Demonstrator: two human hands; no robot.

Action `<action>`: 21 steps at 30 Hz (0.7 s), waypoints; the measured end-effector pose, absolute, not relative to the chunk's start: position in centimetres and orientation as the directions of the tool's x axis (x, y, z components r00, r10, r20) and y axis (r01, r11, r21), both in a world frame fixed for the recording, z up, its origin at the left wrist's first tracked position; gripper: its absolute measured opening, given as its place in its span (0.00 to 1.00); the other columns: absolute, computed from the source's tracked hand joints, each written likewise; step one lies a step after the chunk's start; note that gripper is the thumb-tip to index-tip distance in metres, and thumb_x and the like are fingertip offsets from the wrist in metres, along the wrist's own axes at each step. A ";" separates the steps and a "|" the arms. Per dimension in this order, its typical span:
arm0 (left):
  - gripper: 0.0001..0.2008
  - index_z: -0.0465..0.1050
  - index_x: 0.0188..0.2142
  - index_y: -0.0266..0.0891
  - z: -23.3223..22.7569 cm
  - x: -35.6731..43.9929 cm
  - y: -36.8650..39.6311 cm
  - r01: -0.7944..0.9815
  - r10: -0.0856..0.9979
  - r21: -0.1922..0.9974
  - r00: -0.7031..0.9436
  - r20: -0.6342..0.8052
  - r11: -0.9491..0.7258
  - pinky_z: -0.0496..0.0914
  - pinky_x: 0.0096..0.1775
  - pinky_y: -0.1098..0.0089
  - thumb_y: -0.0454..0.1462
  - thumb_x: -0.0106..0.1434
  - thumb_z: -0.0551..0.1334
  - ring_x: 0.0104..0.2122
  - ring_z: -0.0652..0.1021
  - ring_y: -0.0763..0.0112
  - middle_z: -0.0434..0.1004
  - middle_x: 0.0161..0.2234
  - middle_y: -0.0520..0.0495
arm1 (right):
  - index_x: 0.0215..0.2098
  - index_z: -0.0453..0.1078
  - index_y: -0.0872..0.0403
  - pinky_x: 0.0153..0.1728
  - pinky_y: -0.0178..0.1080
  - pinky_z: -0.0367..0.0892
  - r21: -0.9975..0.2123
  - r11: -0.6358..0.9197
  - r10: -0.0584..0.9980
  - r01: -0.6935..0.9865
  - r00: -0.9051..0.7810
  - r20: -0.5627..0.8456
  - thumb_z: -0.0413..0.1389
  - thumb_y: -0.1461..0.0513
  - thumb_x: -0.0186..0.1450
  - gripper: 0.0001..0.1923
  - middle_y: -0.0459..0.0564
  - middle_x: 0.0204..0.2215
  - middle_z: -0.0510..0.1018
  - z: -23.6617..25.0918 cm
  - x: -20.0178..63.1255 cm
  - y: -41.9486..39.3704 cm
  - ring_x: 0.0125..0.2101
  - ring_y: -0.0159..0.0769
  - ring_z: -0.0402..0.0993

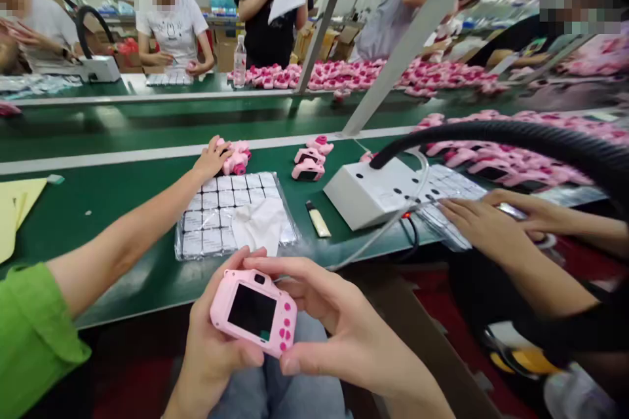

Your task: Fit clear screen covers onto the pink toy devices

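I hold a small pink toy camera (pixel 253 312) with a dark screen in front of my lap, below the table edge. My left hand (pixel 212 347) grips its left side and underside. My right hand (pixel 328 324) wraps its right end, fingers over the top. On the green table just beyond lies a clear tray (pixel 221 206) of square screen parts with a white cloth (pixel 260 222) on it.
A co-worker's arm in a green sleeve (pixel 122 236) reaches from the left to pink cameras (pixel 236 157) on the belt. More cameras (pixel 309 160) lie by a white box (pixel 373 193). Another person's hands (pixel 486 222) work at right. A lighter (pixel 318 219) lies near.
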State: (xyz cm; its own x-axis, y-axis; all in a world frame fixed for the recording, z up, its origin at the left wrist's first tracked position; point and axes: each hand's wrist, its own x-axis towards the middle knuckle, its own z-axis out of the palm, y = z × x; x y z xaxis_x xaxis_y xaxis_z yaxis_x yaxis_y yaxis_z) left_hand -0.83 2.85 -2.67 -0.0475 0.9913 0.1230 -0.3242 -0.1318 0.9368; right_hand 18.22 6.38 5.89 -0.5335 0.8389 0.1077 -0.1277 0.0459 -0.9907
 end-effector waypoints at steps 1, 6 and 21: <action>0.49 0.78 0.67 0.50 -2.5 -0.5 2.1 -0.367 0.992 0.922 -0.042 0.119 -0.126 0.86 0.55 0.53 0.66 0.50 0.77 0.58 0.86 0.39 0.84 0.64 0.35 | 0.70 0.74 0.42 0.60 0.43 0.80 -0.987 0.155 0.845 -0.036 -0.512 0.151 0.77 0.63 0.64 0.38 0.54 0.66 0.80 5.8 18.5 5.2 0.61 0.46 0.82; 0.38 0.83 0.56 0.52 -2.0 0.2 1.4 -0.335 0.937 0.875 -0.121 0.327 -0.348 0.86 0.54 0.63 0.54 0.46 0.84 0.52 0.90 0.53 0.89 0.55 0.47 | 0.60 0.77 0.48 0.63 0.37 0.77 -0.752 0.559 0.813 0.349 -0.406 0.417 0.64 0.70 0.73 0.20 0.55 0.68 0.74 5.2 18.9 0.8 0.63 0.40 0.79; 0.33 0.85 0.55 0.50 -1.8 0.5 -1.5 -0.080 0.916 0.913 0.005 0.402 -0.400 0.85 0.52 0.70 0.49 0.50 0.86 0.47 0.90 0.64 0.90 0.51 0.49 | 0.43 0.68 0.52 0.40 0.37 0.71 -0.755 0.467 0.871 0.460 -0.384 0.305 0.62 0.68 0.77 0.08 0.46 0.37 0.77 3.1 20.0 -4.1 0.38 0.35 0.73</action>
